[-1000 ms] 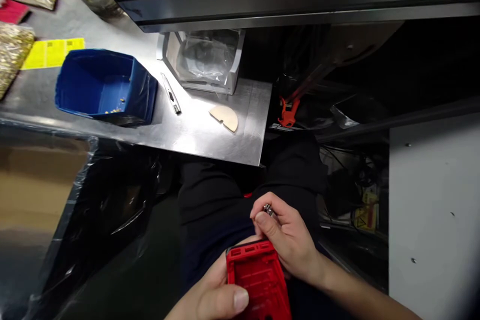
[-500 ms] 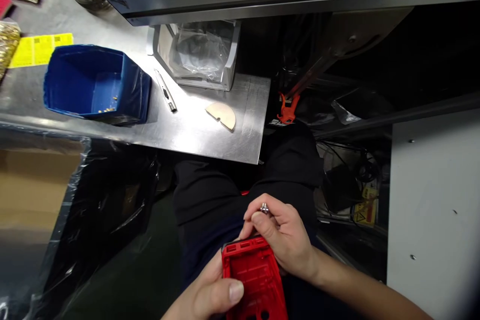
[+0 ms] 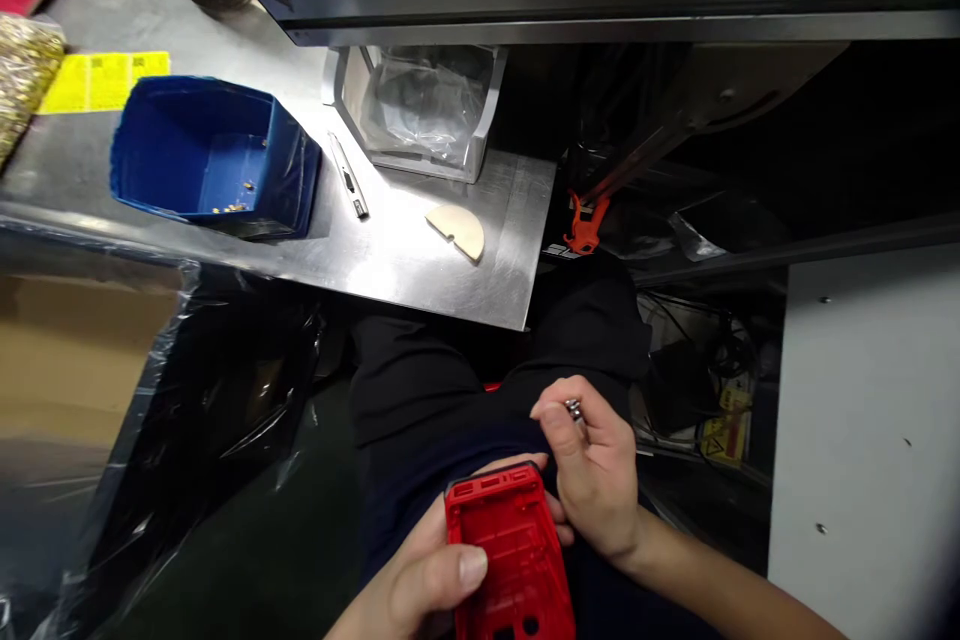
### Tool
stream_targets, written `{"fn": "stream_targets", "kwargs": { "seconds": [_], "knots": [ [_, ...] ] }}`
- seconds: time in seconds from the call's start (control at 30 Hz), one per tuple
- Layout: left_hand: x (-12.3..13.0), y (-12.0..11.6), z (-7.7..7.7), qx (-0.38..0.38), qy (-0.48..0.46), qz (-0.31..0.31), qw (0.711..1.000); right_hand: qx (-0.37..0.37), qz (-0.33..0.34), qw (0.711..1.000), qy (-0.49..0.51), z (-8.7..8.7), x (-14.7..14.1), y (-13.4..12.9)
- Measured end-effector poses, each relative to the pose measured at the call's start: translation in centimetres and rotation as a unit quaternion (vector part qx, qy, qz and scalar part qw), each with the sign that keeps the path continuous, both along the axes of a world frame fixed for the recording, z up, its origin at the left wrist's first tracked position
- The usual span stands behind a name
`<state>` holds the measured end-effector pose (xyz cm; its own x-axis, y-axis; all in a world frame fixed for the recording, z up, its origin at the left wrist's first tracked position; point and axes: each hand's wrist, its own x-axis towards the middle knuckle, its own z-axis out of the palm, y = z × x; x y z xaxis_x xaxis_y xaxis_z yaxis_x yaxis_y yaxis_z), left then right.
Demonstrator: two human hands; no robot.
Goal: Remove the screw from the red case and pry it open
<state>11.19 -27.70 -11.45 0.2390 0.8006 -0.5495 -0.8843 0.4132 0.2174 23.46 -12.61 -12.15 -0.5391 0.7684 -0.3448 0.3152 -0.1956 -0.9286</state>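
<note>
While the open red plastic housing point(image 3: 510, 545) is clamped in the left hand point(image 3: 420, 580) over the dark-clothed lap point(image 3: 424, 400), small shiny metal pieces point(image 3: 574, 409) are held in the curled right hand point(image 3: 602, 485); housing is judged light, stiff, slightly slick, best gripped by its outer side walls.

Legible sign: 1 warning triangle point(image 3: 715, 445) on the yellow label point(image 3: 731, 423) at lower right. Print on the yellow strip point(image 3: 109, 83) upon the metal table point(image 3: 405, 265) is too small to read.
</note>
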Motion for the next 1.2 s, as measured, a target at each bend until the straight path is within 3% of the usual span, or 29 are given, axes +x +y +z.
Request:
{"fn": "stream_targets", "kwargs": {
  "seconds": [0.07, 0.13, 0.2, 0.27, 0.37, 0.43, 0.53, 0.73, 0.83, 1.0, 1.2],
  "knots": [
    [0.2, 0.0, -0.3, 0.007, -0.01, 0.013, 1.0, -0.028, -0.001, 1.0, 0.0, 0.1, 0.1, 0.1],
    [0.5, -0.2, -0.7, 0.016, -0.018, 0.025, 0.999, -0.096, 0.064, 0.993, 0.031, 0.3, 0.2, 0.2],
    [0.7, -0.3, -1.0, 0.027, -0.027, 0.037, 0.999, -0.118, 0.126, 0.984, 0.052, 0.5, 0.4, 0.4],
    [0.6, -0.3, -1.0, 0.033, -0.036, 0.041, 0.998, -0.067, 0.118, 0.99, 0.038, 0.3, 0.9, 0.7],
    [0.3, 0.1, -0.5, 0.043, -0.038, 0.031, 0.998, 0.032, 0.0, 0.999, -0.005, -0.5, 2.0, 1.5],
    [0.1, 0.1, -0.4, 0.051, -0.035, 0.025, 0.998, 0.052, -0.011, 0.998, -0.034, -1.0, 2.5, 2.3],
    [0.0, -0.2, -0.7, 0.067, -0.021, 0.018, 0.997, 0.017, 0.083, 0.992, -0.092, -0.4, 2.6, 3.4],
    [0.3, -0.7, -0.7, 0.03, 0.076, -0.014, 0.997, 0.026, 0.25, 0.955, -0.158, 3.8, 2.0, 3.8],
    [0.5, 0.1, 0.3, 0.017, 0.09, -0.004, 0.996, 0.041, 0.276, 0.952, -0.126, 4.8, 1.8, 3.4],
    [0.9, 1.4, 2.0, -0.002, 0.134, 0.009, 0.991, 0.117, 0.313, 0.943, -0.012, 5.0, 1.3, 2.5],
    [1.3, 1.7, 2.1, 0.024, 0.148, 0.011, 0.989, 0.137, 0.316, 0.938, -0.031, 5.4, 1.3, 1.9]
  ]
}}
